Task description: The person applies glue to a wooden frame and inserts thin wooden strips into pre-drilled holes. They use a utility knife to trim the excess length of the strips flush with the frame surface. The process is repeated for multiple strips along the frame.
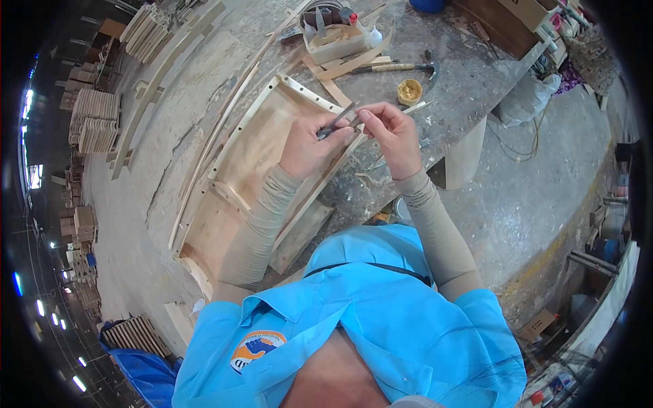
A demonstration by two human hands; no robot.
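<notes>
My left hand is closed around a thin dark tool that looks like a narrow blade; its exact kind I cannot make out. Close beside its tip, my right hand pinches something small and pale between thumb and forefinger, too small to name. Both hands are over the far right corner of a curved wooden frame. That frame has a row of dark holes along its pale edges, a thin panel inside and a short crosspiece.
Beyond the hands are a small bowl of yellowish paste, a hammer, wood strips and a tub holding bottles. A brown box stands far right, near a white plastic bag. Stacked wooden parts line the left.
</notes>
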